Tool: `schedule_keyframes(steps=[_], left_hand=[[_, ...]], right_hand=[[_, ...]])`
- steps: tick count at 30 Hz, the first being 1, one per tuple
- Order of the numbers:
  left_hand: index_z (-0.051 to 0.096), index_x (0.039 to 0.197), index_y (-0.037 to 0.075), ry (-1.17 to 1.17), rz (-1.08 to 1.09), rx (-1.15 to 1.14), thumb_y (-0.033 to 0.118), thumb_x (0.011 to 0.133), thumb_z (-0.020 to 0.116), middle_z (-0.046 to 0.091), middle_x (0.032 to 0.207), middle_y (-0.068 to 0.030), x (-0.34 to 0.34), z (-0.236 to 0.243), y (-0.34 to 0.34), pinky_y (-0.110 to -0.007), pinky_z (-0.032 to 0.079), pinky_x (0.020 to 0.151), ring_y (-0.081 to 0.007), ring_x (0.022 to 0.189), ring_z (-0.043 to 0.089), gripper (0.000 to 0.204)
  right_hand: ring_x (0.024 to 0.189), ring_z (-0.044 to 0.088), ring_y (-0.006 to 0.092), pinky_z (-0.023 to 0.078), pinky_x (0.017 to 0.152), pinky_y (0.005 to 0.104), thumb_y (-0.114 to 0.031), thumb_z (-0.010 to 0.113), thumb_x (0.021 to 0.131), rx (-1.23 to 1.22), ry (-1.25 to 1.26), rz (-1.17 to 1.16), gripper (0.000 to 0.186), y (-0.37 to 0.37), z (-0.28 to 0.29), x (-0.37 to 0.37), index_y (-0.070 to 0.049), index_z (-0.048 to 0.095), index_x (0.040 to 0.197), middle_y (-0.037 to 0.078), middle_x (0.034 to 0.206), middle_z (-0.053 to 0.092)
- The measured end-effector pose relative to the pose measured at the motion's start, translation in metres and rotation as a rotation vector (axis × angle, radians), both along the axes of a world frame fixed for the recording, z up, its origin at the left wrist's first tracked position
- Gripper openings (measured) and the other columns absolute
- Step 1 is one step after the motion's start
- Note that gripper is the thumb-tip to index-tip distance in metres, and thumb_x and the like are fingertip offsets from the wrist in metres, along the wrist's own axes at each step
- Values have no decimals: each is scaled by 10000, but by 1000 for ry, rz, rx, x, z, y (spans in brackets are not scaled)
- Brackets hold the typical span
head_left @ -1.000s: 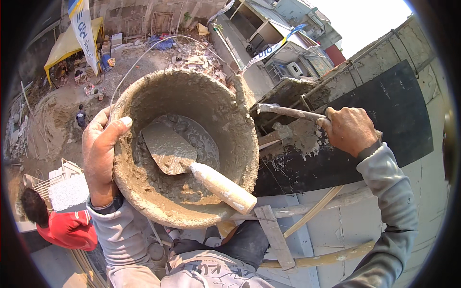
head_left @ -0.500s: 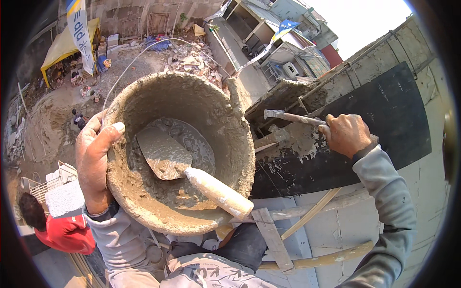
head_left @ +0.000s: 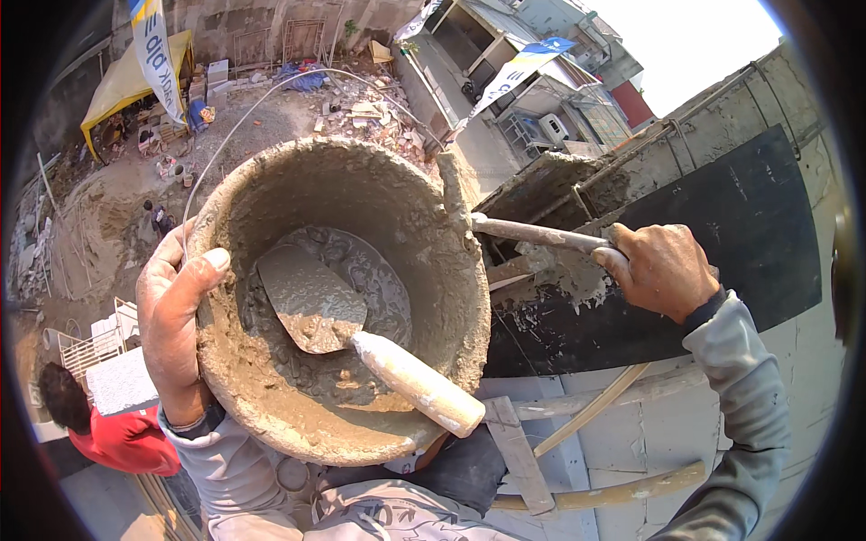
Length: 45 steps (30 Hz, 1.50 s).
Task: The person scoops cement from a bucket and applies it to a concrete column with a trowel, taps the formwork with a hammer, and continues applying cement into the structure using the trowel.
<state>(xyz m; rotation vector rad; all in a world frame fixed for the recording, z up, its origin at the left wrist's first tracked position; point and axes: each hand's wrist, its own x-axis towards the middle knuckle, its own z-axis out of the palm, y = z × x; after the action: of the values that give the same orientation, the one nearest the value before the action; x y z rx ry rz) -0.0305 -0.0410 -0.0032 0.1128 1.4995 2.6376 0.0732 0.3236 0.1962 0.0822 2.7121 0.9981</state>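
Now the hammer-like tool clenched in the right hand has reached the right rim of the bucket, head obscured; the left hand pinches the left rim.

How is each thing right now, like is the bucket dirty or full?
Bucket: caked, partly filled
Mortar: wet, inside bucket
Trowel: resting in bucket, handle over rim
Hammer: held, head at bucket's rim
Left hand: gripping bucket's rim
Right hand: closed around hammer's handle
Black sheet: spattered
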Motion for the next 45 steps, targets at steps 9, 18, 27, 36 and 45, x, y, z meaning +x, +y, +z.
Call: schedule_keyframes(steps=[9,18,27,36,45], left_hand=[[526,1326,-113,5,1,6,89,849,633,665,1192,-173,0,0,-2,-309,505,957,-198,1041,663,528],[518,1333,-115,6,-24,-36,95,848,629,655,1212,-182,-1,-1,-3,-309,502,974,-201,1054,659,540],[509,1335,-124,2,-19,18,87,845,620,652,1216,-196,1,1,0,-329,502,989,-216,1060,663,545],[508,1345,-115,-14,-7,8,89,841,627,654,1217,-188,1,0,1,-323,503,982,-213,1056,661,556],[513,1337,-128,9,5,-27,114,833,637,659,1210,-190,0,2,5,-315,502,976,-211,1048,664,573]], right_hand=[[704,719,365,572,675,474,-400,573,980,53,-23,-52,418,-2,2,-17,-17,709,880,178,706,697],[685,718,350,575,674,466,-389,595,971,31,-25,-20,393,0,1,-14,-27,719,882,187,683,683],[659,707,346,565,654,465,-402,599,969,8,-44,-16,396,-2,2,-16,-26,710,913,165,659,673],[693,723,342,572,691,465,-403,569,981,43,-67,-52,413,3,-2,-27,-29,727,906,175,698,696],[697,729,329,578,677,448,-403,586,967,146,-97,-73,397,4,-7,-30,-37,732,922,162,691,698]])
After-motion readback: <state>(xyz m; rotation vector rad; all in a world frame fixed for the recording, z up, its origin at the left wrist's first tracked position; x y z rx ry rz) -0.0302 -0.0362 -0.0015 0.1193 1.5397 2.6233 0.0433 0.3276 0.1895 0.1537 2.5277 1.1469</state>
